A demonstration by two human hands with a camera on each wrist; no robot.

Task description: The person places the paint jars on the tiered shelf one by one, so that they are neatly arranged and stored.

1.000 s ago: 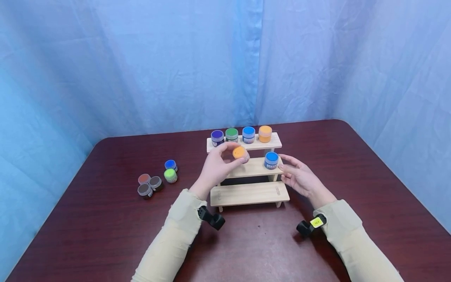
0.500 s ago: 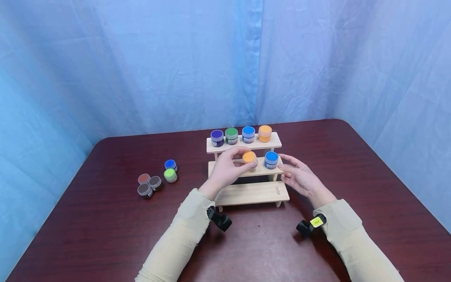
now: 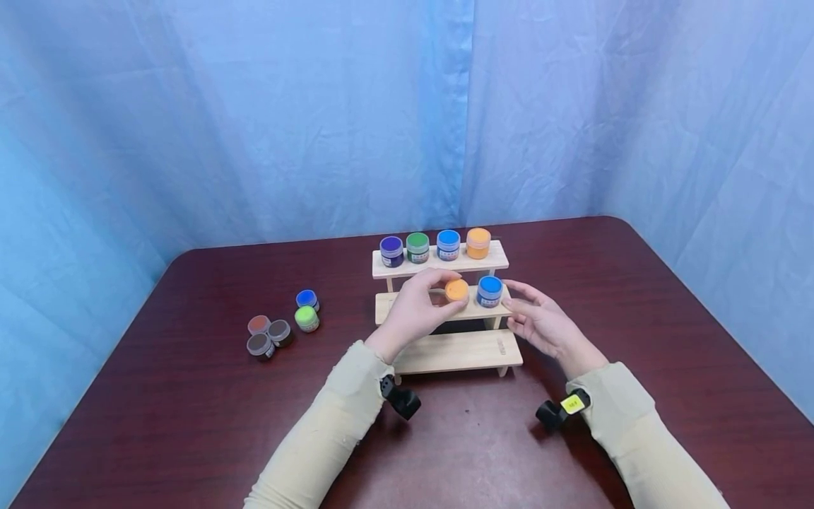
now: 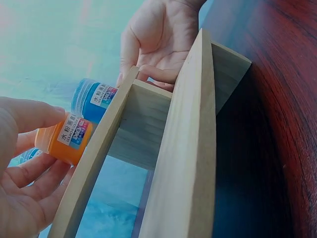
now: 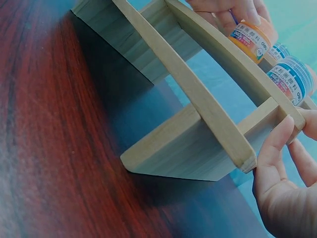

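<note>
My left hand [image 3: 412, 311] pinches an orange paint jar [image 3: 456, 290] between thumb and fingers at the middle step of a three-step wooden display stand [image 3: 454, 351]. In the left wrist view the orange jar [image 4: 68, 139] stands upright against the step's front edge, beside a blue paint jar [image 4: 94, 100]. That blue jar [image 3: 490, 291] sits at the step's right end. My right hand [image 3: 547, 329] holds this end of the stand; the right wrist view has its thumb [image 5: 277, 141] at the board's front edge and fingers behind. The bottom step bears no jars.
Along the top step stand purple [image 3: 391, 252], green [image 3: 417, 248], blue [image 3: 448, 245] and orange [image 3: 478, 243] jars. Left on the dark red table [image 3: 191, 417] are a blue jar [image 3: 308, 300], a lime green jar [image 3: 307, 319] and several brownish jars [image 3: 280, 332]. Blue curtains hang behind.
My left hand has carried the orange jar rightward and down to the middle step, close beside the blue jar. The right hand stays at the stand's end.
</note>
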